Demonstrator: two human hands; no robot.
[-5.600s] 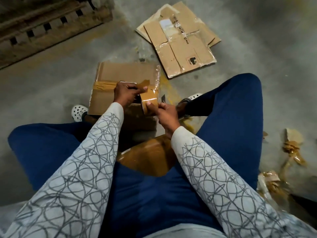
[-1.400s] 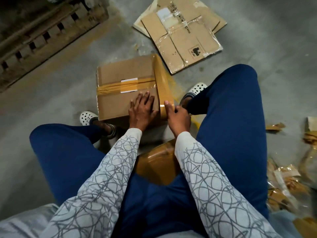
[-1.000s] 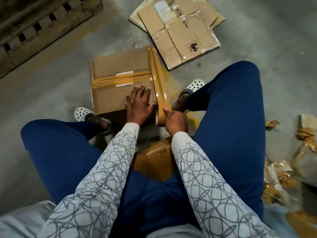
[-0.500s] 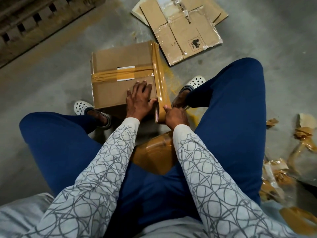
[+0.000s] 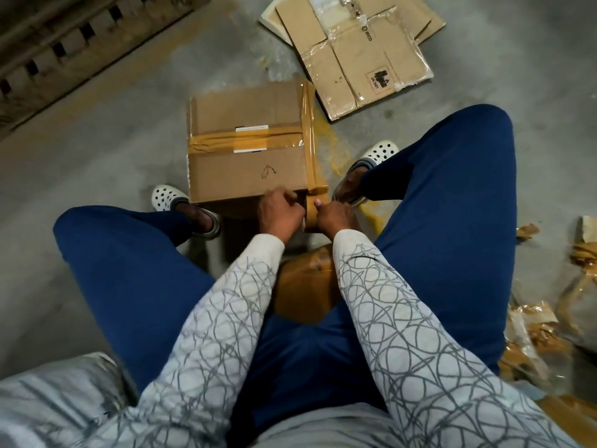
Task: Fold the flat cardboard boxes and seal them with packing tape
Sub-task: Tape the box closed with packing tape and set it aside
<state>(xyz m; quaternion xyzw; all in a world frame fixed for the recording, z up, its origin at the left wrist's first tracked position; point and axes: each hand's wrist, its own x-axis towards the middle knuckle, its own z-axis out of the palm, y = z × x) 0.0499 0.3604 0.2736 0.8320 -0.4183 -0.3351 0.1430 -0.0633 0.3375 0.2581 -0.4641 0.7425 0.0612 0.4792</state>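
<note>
A folded cardboard box sits on the concrete floor at the centre of the frame, between a seated person's feet. A strip of brown packing tape runs down its right edge and over the near corner to the tape roll. The right hand grips the roll, thumb on top. The left hand is curled at the box's near edge just beside it, though whether its fingers pinch the tape or only press the cardboard cannot be told. The risk from here looks to lie in the break: a pull on the roll with the strip unpinned could lift the tape off the corner, or let it wrinkle and stick to itself. The box's near face and the tape's end are hidden behind the hands. A brown, glossy shape between the knees is hard to identify. Flat cardboard boxes lie at upper right, cut off by the frame, and tape scraps litter the right edge.
</note>
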